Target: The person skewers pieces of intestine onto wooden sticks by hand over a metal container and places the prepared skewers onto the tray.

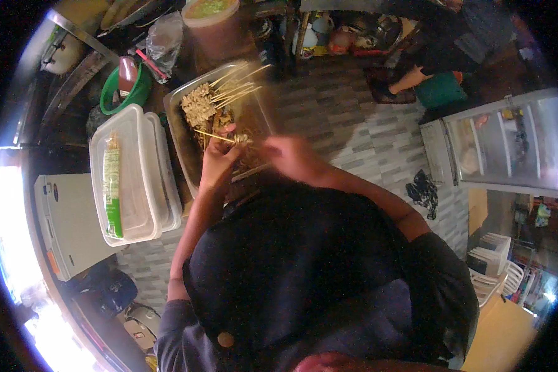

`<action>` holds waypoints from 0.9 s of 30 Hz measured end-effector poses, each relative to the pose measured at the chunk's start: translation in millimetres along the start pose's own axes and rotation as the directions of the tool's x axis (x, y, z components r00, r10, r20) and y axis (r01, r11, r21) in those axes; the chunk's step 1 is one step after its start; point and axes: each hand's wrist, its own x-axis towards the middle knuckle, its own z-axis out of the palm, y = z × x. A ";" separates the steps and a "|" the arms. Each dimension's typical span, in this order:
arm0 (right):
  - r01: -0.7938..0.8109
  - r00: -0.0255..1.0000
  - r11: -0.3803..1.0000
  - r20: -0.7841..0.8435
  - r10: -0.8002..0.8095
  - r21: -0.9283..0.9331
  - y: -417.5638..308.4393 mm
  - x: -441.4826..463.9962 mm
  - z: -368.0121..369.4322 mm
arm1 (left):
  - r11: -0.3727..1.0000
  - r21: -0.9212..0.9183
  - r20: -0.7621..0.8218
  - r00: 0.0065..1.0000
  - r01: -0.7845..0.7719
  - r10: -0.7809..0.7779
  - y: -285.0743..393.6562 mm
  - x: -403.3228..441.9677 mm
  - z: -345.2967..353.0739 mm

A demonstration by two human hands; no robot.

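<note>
My left hand (218, 162) is closed around a thin wooden skewer (212, 134) with a small pale piece of food (242, 140) at its right end. My right hand (290, 159) is to the right of that tip, smeared by motion, and its fingers cannot be made out. Both hands are over the near part of a clear plastic tub (172, 118). Loaded skewers (198, 106) lie together at the tub's far left, their bare sticks pointing right. Darker loose pieces (224, 118) lie below them, partly hidden by my left hand.
Stacked clear containers (144, 232) stand left of the tub, with a green-and-white packet of sticks (113, 186) in the top one. Beyond are a green basin (139, 96) and a bucket (214, 31). Another person's foot (408, 80) and an open refrigerator (508, 142) are at right.
</note>
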 end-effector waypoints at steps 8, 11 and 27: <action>-0.058 0.997 0.997 -0.056 0.060 0.047 12.3 0.0 -13.8 | 0.988 0.121 0.174 0.982 -0.091 0.069 -2.0 23.3 -17.6; -0.166 0.985 0.968 -0.024 0.174 0.189 15.8 -3.7 -28.0 | 0.913 0.358 0.215 0.969 -0.195 0.122 -29.1 42.1 -43.3; -0.326 0.945 0.942 -0.008 0.327 0.087 21.1 -43.1 -58.4 | -0.177 0.908 0.405 0.903 -0.379 0.146 -123.1 82.8 -67.6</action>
